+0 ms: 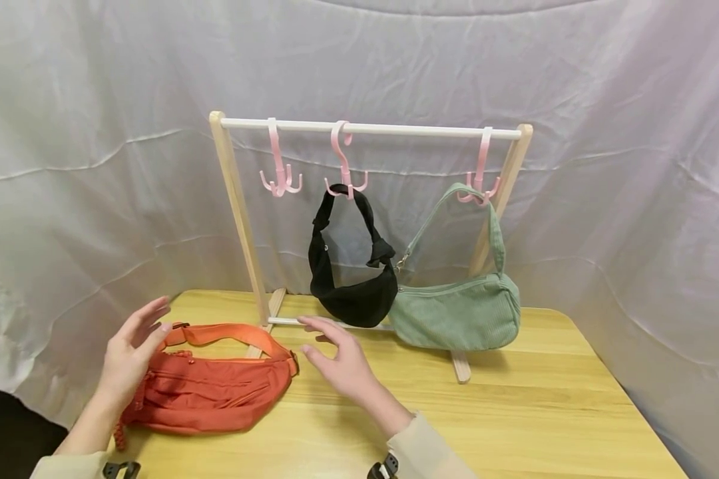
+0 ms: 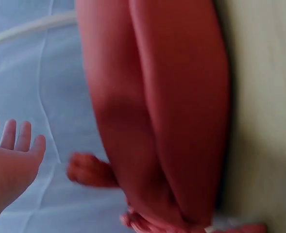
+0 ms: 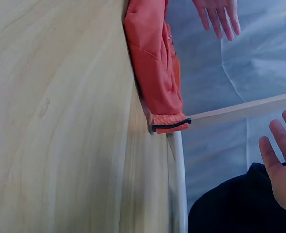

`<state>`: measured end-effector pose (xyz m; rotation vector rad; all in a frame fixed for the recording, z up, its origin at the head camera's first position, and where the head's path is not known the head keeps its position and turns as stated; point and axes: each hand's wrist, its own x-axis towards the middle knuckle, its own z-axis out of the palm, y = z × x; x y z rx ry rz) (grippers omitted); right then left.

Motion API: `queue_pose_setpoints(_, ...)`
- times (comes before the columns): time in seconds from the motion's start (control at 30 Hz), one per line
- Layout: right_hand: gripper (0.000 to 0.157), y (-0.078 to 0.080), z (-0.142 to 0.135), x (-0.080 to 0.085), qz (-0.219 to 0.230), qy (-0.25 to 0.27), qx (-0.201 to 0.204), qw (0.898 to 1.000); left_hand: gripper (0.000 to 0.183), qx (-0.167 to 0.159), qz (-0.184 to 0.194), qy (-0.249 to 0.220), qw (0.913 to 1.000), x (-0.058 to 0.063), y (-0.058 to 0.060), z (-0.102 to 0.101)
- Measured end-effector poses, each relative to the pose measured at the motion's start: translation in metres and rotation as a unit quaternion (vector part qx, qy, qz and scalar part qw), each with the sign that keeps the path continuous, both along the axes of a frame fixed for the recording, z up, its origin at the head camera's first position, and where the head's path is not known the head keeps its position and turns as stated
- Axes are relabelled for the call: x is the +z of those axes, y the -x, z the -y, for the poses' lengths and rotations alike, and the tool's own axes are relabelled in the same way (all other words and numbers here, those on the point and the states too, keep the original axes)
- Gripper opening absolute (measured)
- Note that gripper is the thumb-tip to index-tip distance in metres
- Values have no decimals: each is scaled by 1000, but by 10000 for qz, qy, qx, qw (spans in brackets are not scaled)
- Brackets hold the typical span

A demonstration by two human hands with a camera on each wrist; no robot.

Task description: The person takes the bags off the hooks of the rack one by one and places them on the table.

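An orange-red waist bag lies on the wooden table at the left, its orange strap looped toward the rack. Over the bag's left end hovers my left hand, fingers spread and holding nothing; in the left wrist view it stands apart from the bag. My right hand is raised off the bag's right end, fingers loosely extended and nothing in them. The right wrist view shows the bag's buckle end with my right hand to its right.
Behind stands a rack with a white rail and pink hooks. The left hook carries nothing. A black bag hangs from the middle hook, a green corduroy bag from the right one. Grey cloth surrounds the table.
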<state>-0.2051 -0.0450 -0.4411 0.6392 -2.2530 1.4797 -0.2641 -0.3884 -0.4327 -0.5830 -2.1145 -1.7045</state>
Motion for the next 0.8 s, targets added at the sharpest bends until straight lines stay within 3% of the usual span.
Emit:
queue_pose_setpoints(0.13, 41, -8, -3, 9, -43, 149, -9, 9999, 48, -264, -63, -171, 9995, 7, -2, -12)
queue_pose_setpoints(0.33, 38, -30, -6, 38, -299, 292, 56, 9991, 50, -324, -131, 140, 9993, 15, -7, -28)
queue_pose_setpoints(0.6, 38, -37, -18, 43, -506, 378, -81, 9980, 55, -661, -690, 225, 9952, 18, -7, -47)
queue_pose_setpoints(0.8, 39, -41, -29, 47, -659, 552, -267, 9959, 58, -717, -854, 438, 9928, 20, -5, -61)
